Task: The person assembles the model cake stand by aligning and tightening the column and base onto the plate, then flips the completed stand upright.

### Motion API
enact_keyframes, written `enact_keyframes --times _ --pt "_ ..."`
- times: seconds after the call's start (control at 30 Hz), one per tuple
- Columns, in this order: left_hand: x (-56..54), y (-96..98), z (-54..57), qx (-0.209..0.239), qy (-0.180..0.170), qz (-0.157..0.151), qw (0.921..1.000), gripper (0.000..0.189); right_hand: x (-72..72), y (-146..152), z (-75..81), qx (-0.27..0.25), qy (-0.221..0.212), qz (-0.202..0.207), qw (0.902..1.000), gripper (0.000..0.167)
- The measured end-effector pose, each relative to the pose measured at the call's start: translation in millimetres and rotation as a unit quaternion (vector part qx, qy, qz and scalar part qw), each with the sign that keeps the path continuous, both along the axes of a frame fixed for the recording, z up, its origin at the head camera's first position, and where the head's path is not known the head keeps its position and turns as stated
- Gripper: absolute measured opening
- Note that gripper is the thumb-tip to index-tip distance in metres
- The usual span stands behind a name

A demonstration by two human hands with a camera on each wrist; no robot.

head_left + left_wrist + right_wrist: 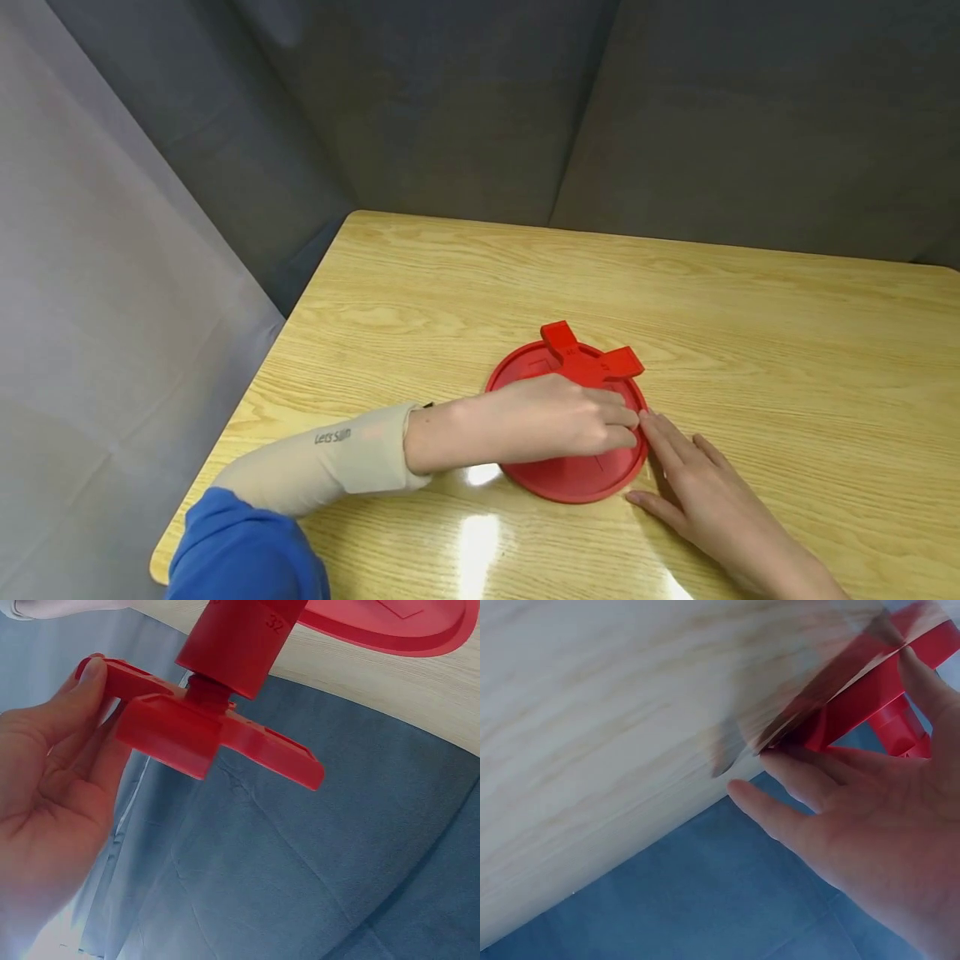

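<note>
A round red base [558, 483] with a raised rim lies on the wooden table. From it rises a thick red post [236, 645] marked with the number 32, topped by a red piece with several flat arms [172, 735]. My left hand [570, 417] reaches across the base and pinches one arm between thumb and fingers, as the left wrist view shows. In the head view this hand covers much of the post and part of the armed piece. At the base's right side, my right hand [697, 492] touches the rim with nearly straight fingers, its thumb lower down.
The light wooden table [420, 283] extends around the base, its left edge beyond my left forearm. Dark grey cloth [465, 117] hangs behind it and a paler cloth [97, 333] at the left. Light glints on the tabletop.
</note>
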State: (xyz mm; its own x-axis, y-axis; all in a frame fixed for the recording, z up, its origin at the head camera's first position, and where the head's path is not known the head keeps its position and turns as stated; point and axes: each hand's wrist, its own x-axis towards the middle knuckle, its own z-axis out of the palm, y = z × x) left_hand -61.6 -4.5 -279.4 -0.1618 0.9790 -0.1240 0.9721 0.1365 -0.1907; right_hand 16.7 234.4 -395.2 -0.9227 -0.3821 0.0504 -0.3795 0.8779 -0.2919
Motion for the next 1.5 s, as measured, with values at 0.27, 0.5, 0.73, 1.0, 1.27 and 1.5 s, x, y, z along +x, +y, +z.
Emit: enact_keyframes --times 0.27,0.5,0.73,1.0,1.27,1.5 --pt "-1.9 -6.9 -0.8 -0.004 -0.008 -0.002 1.0 0.04 -3.1 -3 1.2 0.017 -0.033 -0.018 0.9991 0.096" --pt "-2.9 -14.8 -4.0 0.007 -0.045 0.003 0.999 0.042 -4.2 -5 1.5 0.025 -0.037 -0.022 0.9988 0.094" --pt "-3.4 -24.0 -13.0 0.068 -0.092 0.0 0.9934 0.035 -3.4 -7 2.6 0.036 -0.04 -0.027 0.9982 0.095" --pt "-2.4 -35.1 -36.7 0.236 -0.113 -0.025 0.9647 0.02 -2.7 -7 5.1 0.043 -0.045 -0.032 0.9975 0.094" --pt "-2.4 -40.8 -54.4 0.351 -0.11 -0.037 0.9292 0.009 -2.0 -7 4.2 0.039 -0.042 -0.035 0.9977 0.094" --pt "-1.3 -48.4 -65.8 0.438 -0.155 0.011 0.8855 0.013 -2.6 -6 3.7 0.039 -0.037 -0.034 0.998 0.094"
